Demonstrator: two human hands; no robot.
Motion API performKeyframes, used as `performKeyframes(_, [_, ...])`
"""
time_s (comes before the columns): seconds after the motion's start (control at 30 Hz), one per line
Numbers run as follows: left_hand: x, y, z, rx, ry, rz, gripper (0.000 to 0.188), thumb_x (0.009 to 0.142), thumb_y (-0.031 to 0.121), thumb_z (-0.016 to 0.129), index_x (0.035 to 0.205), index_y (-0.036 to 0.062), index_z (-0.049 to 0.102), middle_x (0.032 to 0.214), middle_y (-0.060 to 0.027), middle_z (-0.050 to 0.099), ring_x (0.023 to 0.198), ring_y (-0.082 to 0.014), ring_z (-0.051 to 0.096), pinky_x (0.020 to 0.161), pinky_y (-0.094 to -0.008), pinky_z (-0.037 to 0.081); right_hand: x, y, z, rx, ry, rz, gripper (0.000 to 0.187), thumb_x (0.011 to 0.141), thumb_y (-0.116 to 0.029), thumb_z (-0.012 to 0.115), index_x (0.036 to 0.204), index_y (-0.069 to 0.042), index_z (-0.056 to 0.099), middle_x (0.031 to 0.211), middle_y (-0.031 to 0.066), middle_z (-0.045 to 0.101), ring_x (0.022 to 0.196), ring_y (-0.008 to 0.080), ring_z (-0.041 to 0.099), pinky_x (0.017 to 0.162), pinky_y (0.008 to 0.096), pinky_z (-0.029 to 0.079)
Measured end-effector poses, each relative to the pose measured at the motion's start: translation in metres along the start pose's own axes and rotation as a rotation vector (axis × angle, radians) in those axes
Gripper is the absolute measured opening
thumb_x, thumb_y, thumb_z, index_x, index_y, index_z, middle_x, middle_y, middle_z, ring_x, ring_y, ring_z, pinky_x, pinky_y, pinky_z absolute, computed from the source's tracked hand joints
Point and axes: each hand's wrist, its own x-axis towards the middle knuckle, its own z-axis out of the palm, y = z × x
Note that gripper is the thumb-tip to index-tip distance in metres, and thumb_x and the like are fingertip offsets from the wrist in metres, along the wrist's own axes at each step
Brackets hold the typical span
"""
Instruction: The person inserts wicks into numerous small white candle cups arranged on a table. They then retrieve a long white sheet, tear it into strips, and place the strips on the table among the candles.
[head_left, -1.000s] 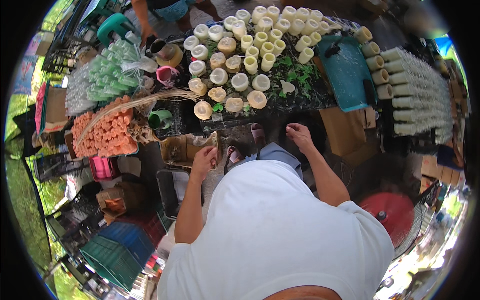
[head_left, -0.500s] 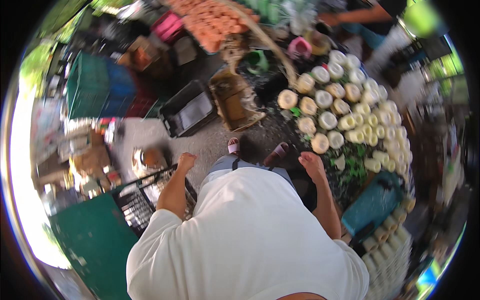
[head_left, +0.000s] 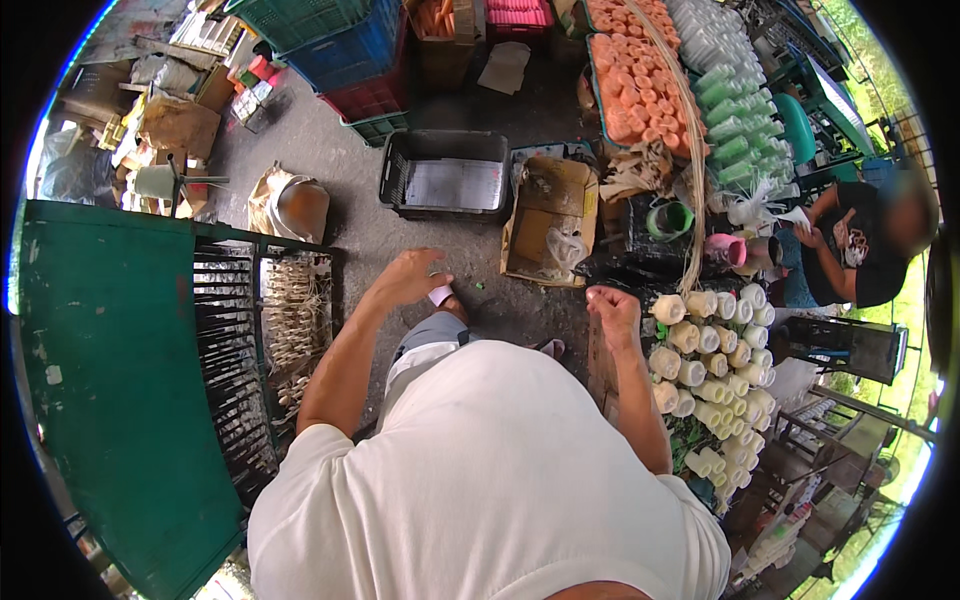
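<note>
My left hand hangs over the concrete floor with its fingers apart and nothing in them. To the right, my right hand is held up with curled fingers, and no object shows in it. Beside it stand rows of pale cylinders that look like wax candles; the hand appears apart from them. Ahead lie a black plastic crate with a light sheet on its bottom and a worn cardboard box holding a crumpled clear bag.
A green panel and a rack of thin rods flank my left. A bucket stands on the floor. Stacked crates and orange cylinders lie ahead. A seated person is at the right.
My view has turned to the left and steadied from blur. My left hand has risen ahead and its fingers have spread. The right hand stays curled.
</note>
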Motion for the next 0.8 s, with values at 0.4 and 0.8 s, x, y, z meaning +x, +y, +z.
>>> performKeyframes(0.4, [0.021,-0.157,-0.184,0.194,-0.046,-0.270,0.058,0.089,0.038,0.074,0.130,-0.0008,0.062,0.124,-0.0262,0.067,0.118,-0.0407,0.064,0.101,-0.0473,0.050,-0.011,0.130,0.061,-0.919,-0.378,0.343,0.034,0.091,-0.034,0.076,0.080,-0.003,0.072,0.068,0.0122,0.067,0.056,0.0226,0.064,0.050,0.0410,0.049])
performKeyframes(0.8, [0.075,-0.164,-0.392,0.026,0.367,-0.127,0.056,0.092,0.032,0.072,0.136,0.0018,0.056,0.126,-0.0225,0.065,0.119,-0.0399,0.062,0.100,-0.0458,0.049,0.306,0.001,0.219,-0.367,-0.067,0.418,0.027,0.091,-0.028,0.078,0.098,-0.003,0.072,0.075,0.0041,0.065,0.058,0.0148,0.058,0.051,0.0316,0.046])
